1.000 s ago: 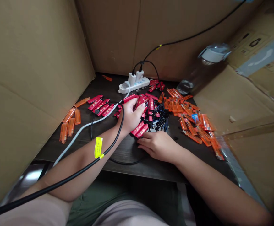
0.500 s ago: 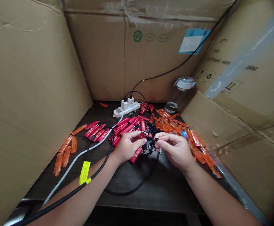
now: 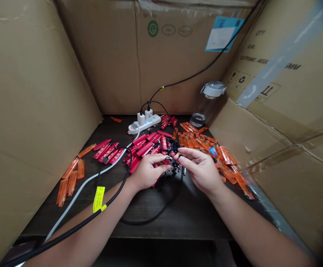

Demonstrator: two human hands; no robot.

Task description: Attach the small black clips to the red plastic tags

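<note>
Over the middle of the pile, my left hand (image 3: 149,171) is closed, pinching what looks like a red lighter between thumb and forefinger. Its dark end (image 3: 168,159) points toward my other hand, and my fingers cover most of it. Close by on the right, my right hand (image 3: 199,167) pinches a small black part (image 3: 180,158), mostly hidden by the fingertips. The two hands are nearly touching. Beneath them lie several small black and metal pieces (image 3: 175,170) in a heap. Beyond and to the left are many red lighters (image 3: 145,149).
Orange see-through lighter casings (image 3: 197,142) spread to the right, and several more (image 3: 72,181) lie left. A white power strip (image 3: 145,125) and a water bottle (image 3: 202,107) stand behind. A black cable (image 3: 117,196) crosses my left forearm. Cardboard walls (image 3: 108,55) enclose the table.
My right hand has moved closer to the left, bringing the black part up to the red lighter. The view has shifted slightly; the piles look the same.
</note>
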